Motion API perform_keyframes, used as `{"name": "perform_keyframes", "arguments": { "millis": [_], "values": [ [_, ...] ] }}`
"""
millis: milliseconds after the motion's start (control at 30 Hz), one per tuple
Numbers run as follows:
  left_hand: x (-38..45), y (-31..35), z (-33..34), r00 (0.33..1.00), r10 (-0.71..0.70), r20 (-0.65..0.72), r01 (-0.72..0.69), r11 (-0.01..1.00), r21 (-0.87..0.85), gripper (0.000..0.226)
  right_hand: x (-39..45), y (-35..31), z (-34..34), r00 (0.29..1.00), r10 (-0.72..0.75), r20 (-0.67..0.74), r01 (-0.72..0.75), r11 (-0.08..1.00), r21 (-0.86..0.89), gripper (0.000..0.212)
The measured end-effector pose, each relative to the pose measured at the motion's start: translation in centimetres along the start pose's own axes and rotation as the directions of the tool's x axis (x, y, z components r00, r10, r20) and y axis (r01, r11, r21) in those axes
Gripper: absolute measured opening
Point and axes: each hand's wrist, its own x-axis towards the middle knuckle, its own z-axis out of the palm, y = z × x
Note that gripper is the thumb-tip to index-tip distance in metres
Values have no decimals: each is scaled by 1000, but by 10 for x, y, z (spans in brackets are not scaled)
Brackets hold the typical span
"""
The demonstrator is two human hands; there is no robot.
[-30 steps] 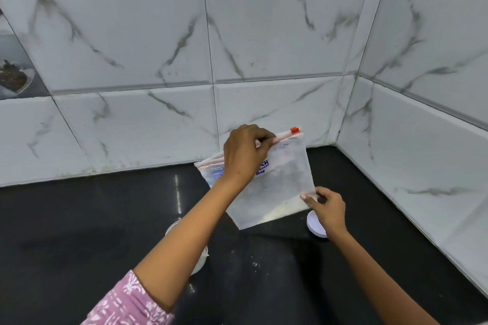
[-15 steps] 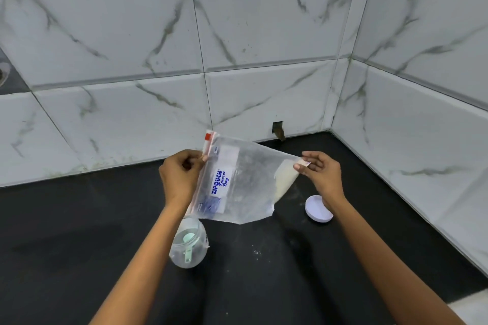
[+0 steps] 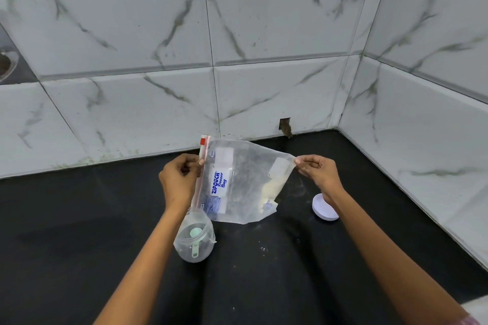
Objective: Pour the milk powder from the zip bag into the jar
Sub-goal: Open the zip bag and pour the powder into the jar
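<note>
Both hands (image 3: 179,179) (image 3: 320,174) hold zip bag (image 3: 237,182) sideways, seemingly above jar (image 3: 194,240).

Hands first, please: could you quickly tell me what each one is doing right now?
Left hand: closed, pinching the zip edge of the bag.
Right hand: closed, pinching the bag's bottom corner.

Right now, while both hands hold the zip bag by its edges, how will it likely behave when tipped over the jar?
The zip bag looks like thin film that sags between the left hand and right hand, so it is probably floppy. It holds little milk powder, so it is likely light. The powder may slide suddenly toward the jar.
</note>
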Motion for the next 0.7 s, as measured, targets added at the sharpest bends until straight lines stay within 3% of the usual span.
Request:
{"name": "perform_keyframes", "arguments": {
  "millis": [133,267,433,600,700],
  "values": [
    [1,-3,-2,1000,-1,-1,1,1000,-3,15,3,0,7,999,-38,7,39,998,-58,4],
    [1,-7,-3,1000,-21,-1,21,1000,6,3,6,1,11,993,-61,-103,71,993,97,6],
    [-3,-10,1,999,-37,39,37,999,-7,6,2,33,29,968,130,213,-128,992,-22,49],
    [1,-10,2,998,-43,41,44,999,-31,3,0,60,49,940,235,248,-201,968,-153,37],
    [8,-8,0,998,-66,18,67,996,-59,7,4,57,52,954,219,207,-198,973,-118,30]
  ]
}}
